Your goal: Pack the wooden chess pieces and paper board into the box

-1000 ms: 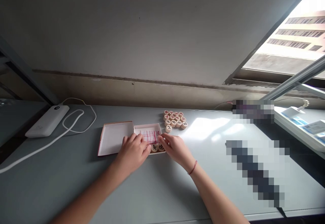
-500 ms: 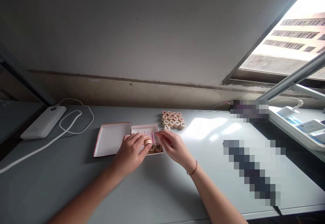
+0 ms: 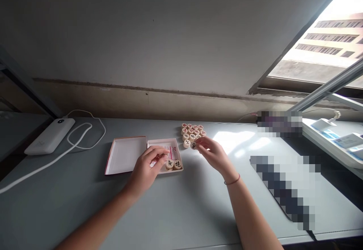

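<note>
right hand (image 3: 212,154) pinches a disc (image 3: 193,145) edgewise, perhaps to keep its face clear; left hand (image 3: 146,168) curls over box (image 3: 179,154), can't tell if gripping

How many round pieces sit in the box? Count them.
2: a left piece and a right piece, side by side at the box's near right. Others may hide underneath or behind the left hand.
</note>
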Tool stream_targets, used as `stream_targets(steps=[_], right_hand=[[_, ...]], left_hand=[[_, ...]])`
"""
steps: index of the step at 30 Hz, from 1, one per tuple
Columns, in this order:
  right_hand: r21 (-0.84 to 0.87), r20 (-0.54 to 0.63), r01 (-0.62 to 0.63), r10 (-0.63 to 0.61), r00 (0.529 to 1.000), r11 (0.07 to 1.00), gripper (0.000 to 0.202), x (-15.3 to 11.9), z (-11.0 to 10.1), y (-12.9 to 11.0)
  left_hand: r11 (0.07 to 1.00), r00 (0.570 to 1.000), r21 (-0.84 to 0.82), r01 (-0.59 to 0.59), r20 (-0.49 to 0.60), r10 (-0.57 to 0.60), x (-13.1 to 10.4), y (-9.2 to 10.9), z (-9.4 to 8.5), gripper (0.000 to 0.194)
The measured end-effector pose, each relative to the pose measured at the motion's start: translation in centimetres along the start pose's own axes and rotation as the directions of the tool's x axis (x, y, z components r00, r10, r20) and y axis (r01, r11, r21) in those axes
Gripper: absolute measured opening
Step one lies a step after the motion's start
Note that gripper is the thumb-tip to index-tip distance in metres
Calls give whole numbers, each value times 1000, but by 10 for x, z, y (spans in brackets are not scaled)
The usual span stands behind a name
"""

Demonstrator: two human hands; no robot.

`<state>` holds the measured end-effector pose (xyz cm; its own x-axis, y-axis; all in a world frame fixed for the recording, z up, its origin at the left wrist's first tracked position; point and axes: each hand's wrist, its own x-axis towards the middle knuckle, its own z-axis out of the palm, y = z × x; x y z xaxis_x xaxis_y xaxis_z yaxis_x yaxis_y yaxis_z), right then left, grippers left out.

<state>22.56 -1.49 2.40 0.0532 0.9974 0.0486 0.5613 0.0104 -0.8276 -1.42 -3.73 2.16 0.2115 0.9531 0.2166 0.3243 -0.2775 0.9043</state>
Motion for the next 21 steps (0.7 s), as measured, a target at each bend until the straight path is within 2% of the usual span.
stream_targets(steps=[4,7,9,12,14,17,19,21], right_hand=[[-272,-5,-67,68,998,960,9,7,-5,17],[-378,-86,-63,32,996,924,5,7,1,16],[-336,-88,27,-59,994,941,5,0,8,5],[-89,65,232,-227,972,969,15,-18,27,-20],[8,144,295,-293,945,956,22,-31,40,-36],[49,145,303,-307,940,952,17,-39,50,-44],[25,95,281,-282,955,959,14,-35,43,-39],[-74,6,229,-230,973,970,14,-26,28,-29]], left_hand=[[1000,1000,-11,26,6,-26,0,-5,2,21],[1000,1000,16,15,26,-15,-1,-9,4,24],[996,999,80,-36,35,34,-2,-10,5,24],[952,982,238,-190,54,182,-5,-10,6,26],[898,954,325,-297,65,292,-7,-10,8,25],[838,921,390,-382,80,382,-8,-9,11,25],[799,907,439,-410,104,409,-7,-9,10,27],[748,898,506,-429,149,414,-6,-10,9,35]])
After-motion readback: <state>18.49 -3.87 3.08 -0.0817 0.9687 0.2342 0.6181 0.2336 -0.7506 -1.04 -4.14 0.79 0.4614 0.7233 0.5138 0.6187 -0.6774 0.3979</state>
